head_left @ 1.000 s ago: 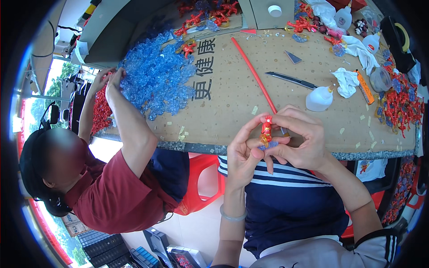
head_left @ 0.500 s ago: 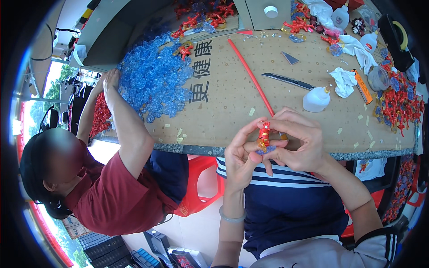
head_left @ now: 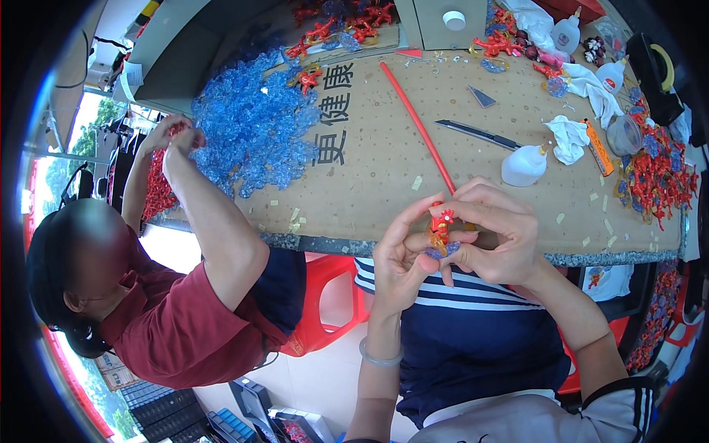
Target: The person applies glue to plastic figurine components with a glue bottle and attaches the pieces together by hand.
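Note:
A small red figurine (head_left: pixel 442 224) with a yellow lower part and a clear blue base is pinched between my two hands, above the table's near edge. My left hand (head_left: pixel 402 255) grips its left side and base with thumb and fingers. From the right, my right hand (head_left: pixel 498 232) holds its upper part and base, fingers curled over it. Just behind my hands lies a long red stick (head_left: pixel 417 122), its near end hidden by my fingers. A squeeze bottle (head_left: pixel 524 165) of white plastic and a black utility knife (head_left: pixel 478 134) lie beyond my right hand.
A co-worker (head_left: pixel 177 295) sits at the left, hands beside a heap of clear blue pieces (head_left: pixel 255 125). Finished-looking red figurines (head_left: pixel 653 173) are piled at the right. A crumpled white cloth (head_left: pixel 569 139) and an orange box (head_left: pixel 597 146) lie near the bottle. The cardboard-covered table (head_left: pixel 384 177) carries small scraps.
My hands keep hold of the figurine, which has turned slightly. The co-worker's hands have lifted off the blue heap's edge and moved slightly apart, with something red between them.

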The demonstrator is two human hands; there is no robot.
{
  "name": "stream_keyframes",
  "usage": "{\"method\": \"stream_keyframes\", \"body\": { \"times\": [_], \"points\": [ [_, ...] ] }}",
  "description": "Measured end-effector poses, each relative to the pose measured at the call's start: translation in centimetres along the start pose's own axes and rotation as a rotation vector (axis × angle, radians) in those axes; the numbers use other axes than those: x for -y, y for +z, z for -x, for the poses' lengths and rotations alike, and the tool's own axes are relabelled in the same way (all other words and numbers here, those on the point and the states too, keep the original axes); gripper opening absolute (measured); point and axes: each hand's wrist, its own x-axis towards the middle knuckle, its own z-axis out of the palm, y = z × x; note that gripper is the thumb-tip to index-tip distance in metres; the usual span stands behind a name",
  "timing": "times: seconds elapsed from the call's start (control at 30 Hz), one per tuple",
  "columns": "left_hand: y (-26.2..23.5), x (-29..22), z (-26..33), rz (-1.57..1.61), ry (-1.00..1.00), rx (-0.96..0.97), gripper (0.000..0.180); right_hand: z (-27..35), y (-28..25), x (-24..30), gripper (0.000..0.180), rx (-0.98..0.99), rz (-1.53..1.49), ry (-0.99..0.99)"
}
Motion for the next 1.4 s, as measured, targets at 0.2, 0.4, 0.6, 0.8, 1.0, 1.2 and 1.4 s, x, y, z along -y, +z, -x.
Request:
{"method": "stream_keyframes", "body": {
  "times": [0.2,0.4,0.6,0.8,1.0,1.2,1.4],
  "points": [
    [-0.2,-0.1,0.2,-0.008,0.027,0.032,0.081,0.0,-0.1,0.1,0.046,0.041,-0.023,0.031],
    [-0.7,-0.2,0.6,-0.094,0.129,-0.057,0.07,0.0,0.5,-0.1,0.054,0.133,-0.196,0.224],
    [-1.0,-0.7,0.9,-0.417,0.206,-0.13,0.062,-0.5,0.4,0.5,0.054,0.15,-0.17,0.222],
    [-1.1,0.1,1.0,-0.614,0.34,-0.14,0.06,-0.9,0.1,0.1,0.046,0.136,-0.28,0.236],
    [0.5,-1.6,2.1,-0.767,0.355,-0.147,0.065,-0.2,0.1,0.8,0.034,0.113,-0.107,0.161],
    [2.2,-3.8,5.4,-0.896,0.284,-0.135,0.073,0.9,-0.1,3.8,0.021,0.076,-0.535,0.653],
    [4.7,-5.2,8.1,-0.872,0.169,-0.23,0.061,1.4,-1.3,6.9,0.023,0.23,-0.475,0.836]
  ]
}}
